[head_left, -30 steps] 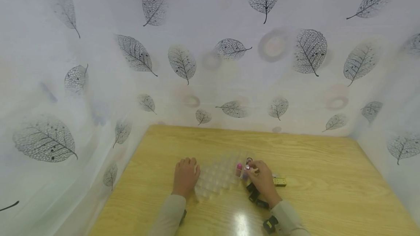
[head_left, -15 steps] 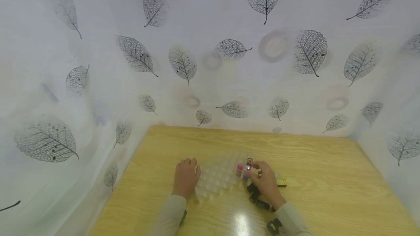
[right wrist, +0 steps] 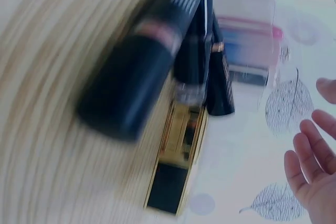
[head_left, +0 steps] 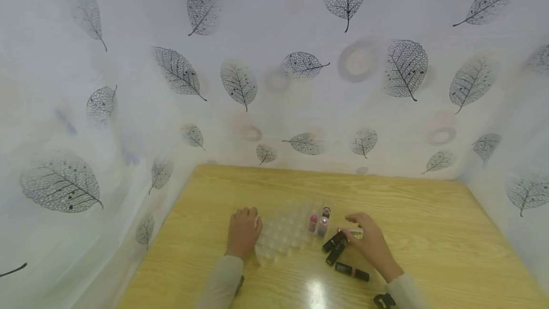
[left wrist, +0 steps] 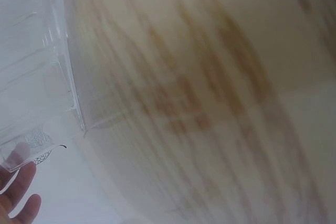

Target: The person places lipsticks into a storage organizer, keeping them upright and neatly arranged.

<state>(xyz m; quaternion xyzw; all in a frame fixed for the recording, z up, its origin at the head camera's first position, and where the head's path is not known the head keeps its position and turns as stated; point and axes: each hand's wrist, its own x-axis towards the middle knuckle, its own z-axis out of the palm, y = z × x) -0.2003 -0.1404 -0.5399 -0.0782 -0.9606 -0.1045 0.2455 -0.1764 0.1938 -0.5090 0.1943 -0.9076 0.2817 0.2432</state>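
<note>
A clear plastic lipstick organizer (head_left: 280, 235) stands on the table, with rows of compartments. My left hand (head_left: 243, 232) rests at its left end; in the left wrist view the fingers (left wrist: 21, 182) touch its edge. At the organizer's right end sit a pink lipstick (head_left: 313, 221), a silver-topped tube (head_left: 323, 225) and a dark-topped one (head_left: 326, 211). Right of these, my right hand (head_left: 372, 244) hovers with thumb and fingers apart, holding nothing. Below it lie black lipsticks (head_left: 351, 271), and a gold lipstick (right wrist: 176, 145) is partly hidden by the hand in the head view.
The wooden table (head_left: 429, 232) is bordered by a pale curtain (head_left: 274, 108) printed with leaves. Three black tubes lie loose between the organizer and the right forearm. A black wrist strap (head_left: 383, 301) shows at the right cuff.
My right hand has let go of the silver-topped tube in the organizer and moved right, over the loose lipsticks. The left hand stays in place.
</note>
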